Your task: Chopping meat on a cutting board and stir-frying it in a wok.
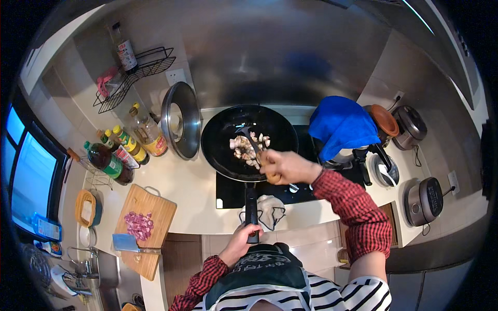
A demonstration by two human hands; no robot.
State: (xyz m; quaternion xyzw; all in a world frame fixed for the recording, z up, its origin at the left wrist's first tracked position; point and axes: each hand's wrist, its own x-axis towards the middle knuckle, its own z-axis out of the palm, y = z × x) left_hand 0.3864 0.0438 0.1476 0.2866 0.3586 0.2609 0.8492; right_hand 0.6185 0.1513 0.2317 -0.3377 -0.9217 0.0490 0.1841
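A black wok (pixel 218 144) rests over the glass cooktop (pixel 229 196), with pale meat pieces (pixel 249 149) gathered at its middle. My left hand (pixel 243 241) is closed around the wok's black handle (pixel 251 206) near its end. Over the wok's right front part, my right hand (pixel 286 167) grips the handle of a spatula. The spatula's dark blade (pixel 244 131) touches or hangs just over the meat; which, I cannot tell. A white cloth (pixel 271 210) lies at the counter edge, right of the wok handle.
Left, a wooden cutting board (pixel 167 202) holds diced raw meat (pixel 139 226) and a cleaver (pixel 125 242). A wok lid (pixel 190 132) stands behind, beside several bottles (pixel 151 136). Right, a blue cloth (pixel 342 124) covers a pot on the cooktop. A bowl (pixel 383 169) and cookers (pixel 424 202) stand farther right.
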